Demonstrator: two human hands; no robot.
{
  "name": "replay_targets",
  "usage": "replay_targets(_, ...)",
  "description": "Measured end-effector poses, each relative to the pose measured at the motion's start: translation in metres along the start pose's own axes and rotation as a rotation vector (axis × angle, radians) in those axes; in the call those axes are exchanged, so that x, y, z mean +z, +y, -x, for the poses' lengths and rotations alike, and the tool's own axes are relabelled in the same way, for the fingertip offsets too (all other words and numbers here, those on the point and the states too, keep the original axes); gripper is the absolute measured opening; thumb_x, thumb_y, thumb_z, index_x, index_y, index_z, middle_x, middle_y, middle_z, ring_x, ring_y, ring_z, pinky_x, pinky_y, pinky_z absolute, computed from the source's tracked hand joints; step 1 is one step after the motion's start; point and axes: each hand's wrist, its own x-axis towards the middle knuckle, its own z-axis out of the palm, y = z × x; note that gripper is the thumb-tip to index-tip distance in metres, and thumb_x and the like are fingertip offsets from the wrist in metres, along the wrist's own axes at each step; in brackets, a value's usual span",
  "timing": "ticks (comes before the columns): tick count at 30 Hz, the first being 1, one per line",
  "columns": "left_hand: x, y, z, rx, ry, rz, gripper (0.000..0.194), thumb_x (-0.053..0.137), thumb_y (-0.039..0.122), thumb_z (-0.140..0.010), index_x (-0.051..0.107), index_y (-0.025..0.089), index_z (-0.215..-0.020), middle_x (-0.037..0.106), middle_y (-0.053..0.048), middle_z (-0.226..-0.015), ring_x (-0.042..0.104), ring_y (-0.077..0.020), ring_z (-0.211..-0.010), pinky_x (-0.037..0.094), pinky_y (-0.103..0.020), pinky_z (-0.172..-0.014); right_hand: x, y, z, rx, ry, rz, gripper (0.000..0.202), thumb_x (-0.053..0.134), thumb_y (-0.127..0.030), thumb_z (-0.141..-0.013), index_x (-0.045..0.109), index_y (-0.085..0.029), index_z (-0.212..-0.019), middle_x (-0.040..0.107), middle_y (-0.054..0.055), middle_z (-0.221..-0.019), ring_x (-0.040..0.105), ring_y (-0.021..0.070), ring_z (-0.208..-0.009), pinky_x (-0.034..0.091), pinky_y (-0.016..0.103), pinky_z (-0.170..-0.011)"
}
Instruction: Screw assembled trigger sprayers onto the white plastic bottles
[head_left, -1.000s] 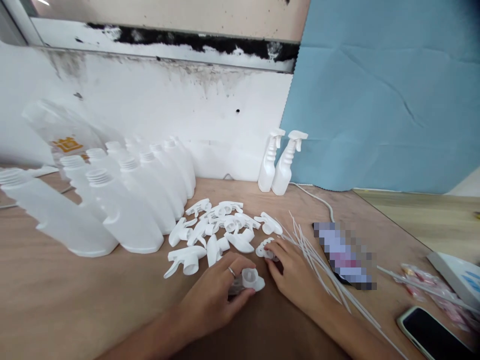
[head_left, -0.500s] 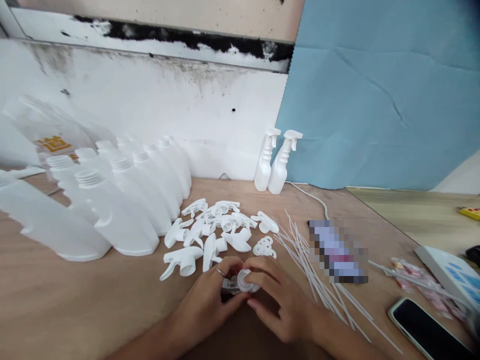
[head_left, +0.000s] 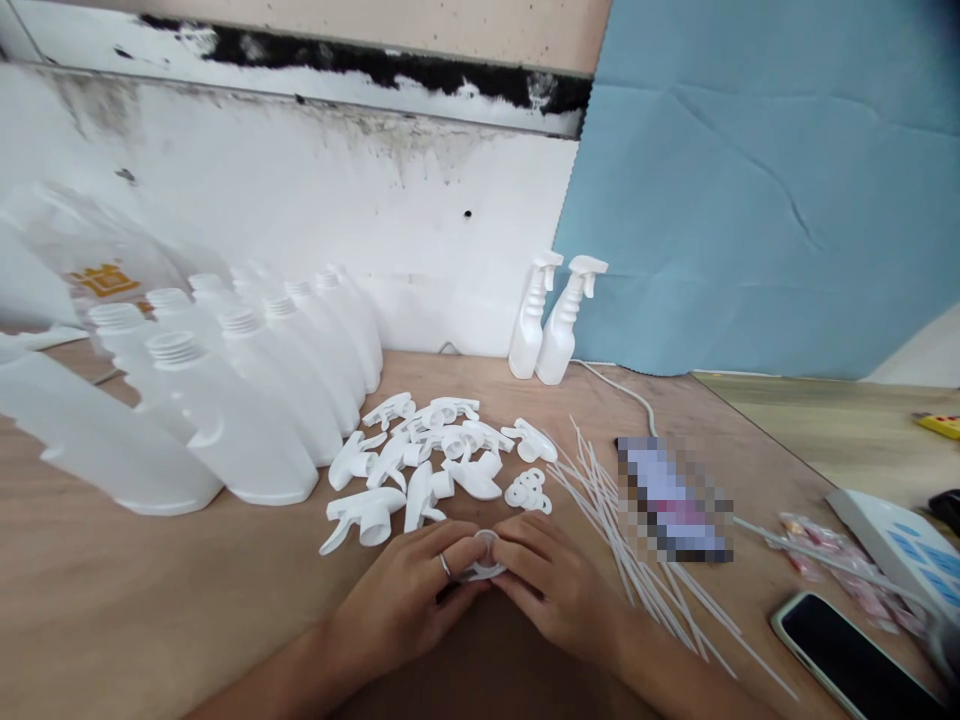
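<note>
Near the table's front edge, my left hand (head_left: pixel 409 590) and my right hand (head_left: pixel 551 580) meet around a white spray head (head_left: pixel 486 568), its round collar facing up between the fingers. Fingers of both hands press at the collar; much of the part is hidden by them. A ring is on a finger of my left hand. Just beyond lie several loose white spray heads (head_left: pixel 371 515) in a pile. Small white rings (head_left: pixel 528 491) sit to the right of the pile, and thin white tubes (head_left: pixel 622 540) fan out beside my right hand.
Several white open-necked bottles (head_left: pixel 247 430) stand at the left. Two bottles with spray heads (head_left: pixel 556 335) stand by the wall. A blurred-out device (head_left: pixel 675 500), a dark phone (head_left: pixel 855 660), a cable (head_left: pixel 630 395), small plastic packets (head_left: pixel 840 570) and a white box (head_left: pixel 900 550) are at the right.
Both hands have closed in over the spray head, with fingers now at its collar from both sides. Less of the part shows. The view has shifted slightly.
</note>
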Motion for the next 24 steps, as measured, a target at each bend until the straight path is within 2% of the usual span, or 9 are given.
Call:
replay_targets(5,0.002,-0.004,0.003,0.027,-0.012,-0.025,0.024,0.055,0.019,-0.099,0.050,0.026,-0.121,0.067,-0.003,-0.116,0.066,-0.0162,-0.101,0.052,-0.027,-0.089,0.002,0.000,-0.001,-0.042,-0.006,0.043,0.018,0.043,-0.012,-0.099,0.057,-0.019,-0.109,0.065,0.007,-0.093,0.059,0.0213,-0.083,0.050,0.036,-0.077)
replay_targets(8,0.002,-0.002,0.003,0.014,-0.024,-0.009,0.024,0.055,0.020,-0.099,0.048,0.026,-0.121,0.066,-0.003,-0.119,0.065,-0.0166,-0.104,0.052,-0.027,-0.090,-0.002,-0.004,-0.003,-0.014,-0.044,0.060,0.017,0.045,-0.011,-0.098,0.055,-0.019,-0.108,0.067,0.008,-0.097,0.061,0.0224,-0.088,0.049,0.039,-0.083)
replay_targets(10,0.003,-0.001,0.002,-0.004,-0.026,-0.010,0.025,0.056,0.021,-0.098,0.047,0.026,-0.122,0.067,-0.003,-0.116,0.065,-0.0171,-0.101,0.052,-0.028,-0.088,-0.010,-0.006,-0.004,0.007,-0.074,0.060,0.020,0.050,-0.012,-0.096,0.054,-0.019,-0.113,0.068,0.008,-0.107,0.062,0.0234,-0.096,0.046,0.042,-0.091)
replay_targets(14,0.009,-0.001,0.002,-0.012,0.033,-0.065,0.028,0.057,0.023,-0.097,0.043,0.024,-0.121,0.069,-0.002,-0.101,0.065,-0.0186,-0.085,0.052,-0.029,-0.074,-0.038,0.002,-0.003,0.059,-0.055,0.148,0.045,0.061,-0.022,-0.092,0.047,-0.020,-0.135,0.065,0.011,-0.124,0.060,0.0259,-0.113,0.038,0.046,-0.103)
replay_targets(15,0.010,0.000,0.002,-0.010,0.036,-0.080,0.027,0.057,0.023,-0.097,0.043,0.024,-0.120,0.069,-0.002,-0.099,0.065,-0.0188,-0.082,0.052,-0.029,-0.072,-0.046,0.008,-0.002,0.078,-0.036,0.196,0.040,0.059,-0.023,-0.093,0.050,-0.020,-0.132,0.066,0.011,-0.121,0.060,0.0258,-0.111,0.037,0.045,-0.102)
replay_targets(17,0.011,0.000,0.002,-0.010,0.020,-0.097,0.025,0.056,0.021,-0.097,0.043,0.025,-0.118,0.069,-0.002,-0.100,0.066,-0.0191,-0.083,0.052,-0.030,-0.071,-0.060,0.025,0.001,0.138,-0.003,0.291,0.014,0.055,-0.022,-0.096,0.062,-0.021,-0.108,0.071,0.008,-0.104,0.063,0.0242,-0.097,0.039,0.042,-0.094)
replay_targets(19,0.011,0.001,0.003,-0.011,0.018,-0.105,0.026,0.056,0.021,-0.096,0.043,0.025,-0.119,0.069,-0.002,-0.102,0.066,-0.0193,-0.084,0.052,-0.030,-0.072,-0.069,0.043,0.005,0.262,0.022,0.454,0.017,0.049,-0.021,-0.098,0.064,-0.020,-0.089,0.070,0.006,-0.086,0.063,0.0239,-0.085,0.039,0.040,-0.082)
replay_targets(21,0.011,0.000,0.003,-0.009,0.030,-0.109,0.027,0.056,0.021,-0.096,0.043,0.025,-0.119,0.069,-0.002,-0.102,0.066,-0.0193,-0.083,0.053,-0.030,-0.072,-0.073,0.059,0.009,0.407,0.020,0.582,0.017,0.052,-0.023,-0.096,0.064,-0.019,-0.085,0.069,0.006,-0.083,0.064,0.0251,-0.082,0.037,0.038,-0.078)
replay_targets(24,0.014,-0.001,0.005,-0.019,0.059,-0.126,0.030,0.056,0.023,-0.096,0.042,0.025,-0.122,0.070,-0.003,-0.102,0.068,-0.0199,-0.084,0.054,-0.031,-0.073,-0.071,0.070,0.014,0.566,-0.035,0.605,0.014,0.058,-0.029,-0.093,0.062,-0.018,-0.086,0.068,0.005,-0.080,0.064,0.0237,-0.076,0.036,0.035,-0.074)
